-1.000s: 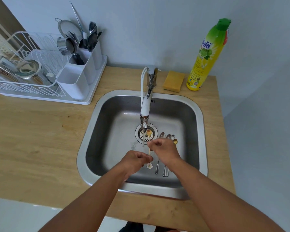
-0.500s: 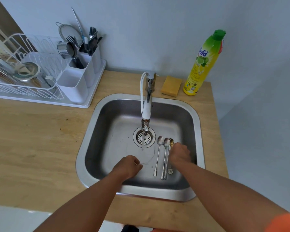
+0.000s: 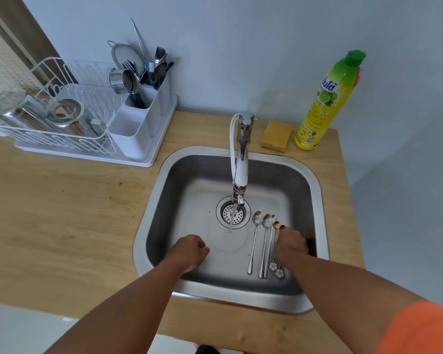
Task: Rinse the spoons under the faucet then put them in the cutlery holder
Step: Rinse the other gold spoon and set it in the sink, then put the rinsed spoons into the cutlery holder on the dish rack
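Note:
Several spoons lie side by side on the sink (image 3: 315,190) floor, right of the drain (image 3: 232,216): three silver spoons (image 3: 265,241) and two gold spoons (image 3: 276,226) with white flower ends. My right hand (image 3: 290,245) lies over the gold spoons' handles, fingers curled down onto them. My left hand (image 3: 189,251) hovers low in the sink left of the stream, loosely fisted and holding nothing. The faucet (image 3: 239,169) runs a thin stream of water onto the drain. The white cutlery holder (image 3: 136,129) stands at the back left, with forks and spoons in its far compartments.
A white dish rack (image 3: 49,118) with metal lids and a cup adjoins the holder on a white tray. A yellow sponge (image 3: 276,135) and a green-yellow detergent bottle (image 3: 327,103) stand behind the sink on the wooden counter (image 3: 62,213). A wall rises behind.
One second ago both hands held a gold flower spoon under the faucet. My right hand has carried it right and down to the row of spoons; my left hand has let go and drifted left.

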The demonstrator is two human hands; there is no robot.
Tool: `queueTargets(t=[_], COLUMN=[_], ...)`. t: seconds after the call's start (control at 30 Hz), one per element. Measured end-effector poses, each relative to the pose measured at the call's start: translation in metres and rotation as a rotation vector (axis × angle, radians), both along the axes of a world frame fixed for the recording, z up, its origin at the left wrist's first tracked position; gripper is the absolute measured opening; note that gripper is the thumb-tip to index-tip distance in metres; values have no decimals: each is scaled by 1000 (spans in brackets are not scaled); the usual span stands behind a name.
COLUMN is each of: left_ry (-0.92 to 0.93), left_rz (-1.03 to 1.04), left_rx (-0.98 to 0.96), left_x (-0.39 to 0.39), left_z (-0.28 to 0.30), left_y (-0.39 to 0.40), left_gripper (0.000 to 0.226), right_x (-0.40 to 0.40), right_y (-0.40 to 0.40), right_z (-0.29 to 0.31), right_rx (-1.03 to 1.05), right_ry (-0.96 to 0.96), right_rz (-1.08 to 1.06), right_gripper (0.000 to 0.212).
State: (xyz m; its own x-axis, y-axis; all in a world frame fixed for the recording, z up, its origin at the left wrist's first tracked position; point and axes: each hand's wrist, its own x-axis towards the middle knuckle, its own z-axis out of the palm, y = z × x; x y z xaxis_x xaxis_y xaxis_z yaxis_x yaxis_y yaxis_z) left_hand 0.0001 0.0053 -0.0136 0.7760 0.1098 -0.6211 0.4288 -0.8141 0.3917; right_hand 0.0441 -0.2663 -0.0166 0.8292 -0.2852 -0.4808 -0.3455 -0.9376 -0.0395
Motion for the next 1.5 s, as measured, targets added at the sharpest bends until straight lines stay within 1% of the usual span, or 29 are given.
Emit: queueTargets(t=[0.23, 0.4, 0.43, 0.5, 0.6, 0.67, 0.77, 0.83, 0.9, 0.97, 1.03, 1.1, 1.2, 1.33, 1.4, 1.43, 1.5], left_ry=[-10, -85, -116, -203, -363, -455, -604, -692, -751, -773, -755, -721, -748, -799, -806, -830, -933], left_rz=[31, 6, 12, 17, -46, -97, -126, -145, -241, -378, -508, -587, -538, -603, -596, -555, -391], left_rx=[-31, -22, -23, -20, 66, 126, 178, 178, 171, 193, 254, 289, 253, 290, 236, 177, 54], left_x=[1, 38, 50, 81, 133, 165, 200, 215, 225, 228, 226, 221, 211, 199, 191, 185, 169], left_z=[-2, 24, 35, 61, 107, 139, 176, 191, 201, 205, 201, 192, 180, 168, 162, 158, 143], left_y=[3, 13, 16, 21, 25, 20, 6, -6, -22, -38, -51, -59, -60, -55, -52, -51, -50], left_gripper=[23, 27, 28, 23, 23, 27, 24, 32, 39, 48, 56, 63, 68, 74, 75, 72, 56], right_x=[1, -4, -5, -6, -6, -7, -8, -10, -10, -11, -12, -13, -14, -18, -20, -21, -22], right_y=[1, -1, -1, -1, -1, -1, -1, -1, 0, 1, 3, 6, 8, 8, 9, 9, 11], right_z=[-3, -6, -7, -7, -7, -7, -8, -9, -9, -9, -8, -7, -4, -3, -3, -3, -3], right_rx=[5, 37, 42, 48, 48, 46, 50, 54, 67, 76, 93, 107, 124, 143, 157, 165, 185], right_ry=[8, -15, -20, -29, -30, -30, -17, -10, -6, -1, -2, 0, -3, -6, -3, 2, 8], right_rz=[-29, 3, 6, 17, 17, 14, 23, 25, 15, 9, 6, -4, -10, 10, 19, 20, 17], right_gripper=[24, 21, 21, 21, 25, 26, 27, 27, 29, 29, 29, 27, 27, 30, 29, 28, 26])
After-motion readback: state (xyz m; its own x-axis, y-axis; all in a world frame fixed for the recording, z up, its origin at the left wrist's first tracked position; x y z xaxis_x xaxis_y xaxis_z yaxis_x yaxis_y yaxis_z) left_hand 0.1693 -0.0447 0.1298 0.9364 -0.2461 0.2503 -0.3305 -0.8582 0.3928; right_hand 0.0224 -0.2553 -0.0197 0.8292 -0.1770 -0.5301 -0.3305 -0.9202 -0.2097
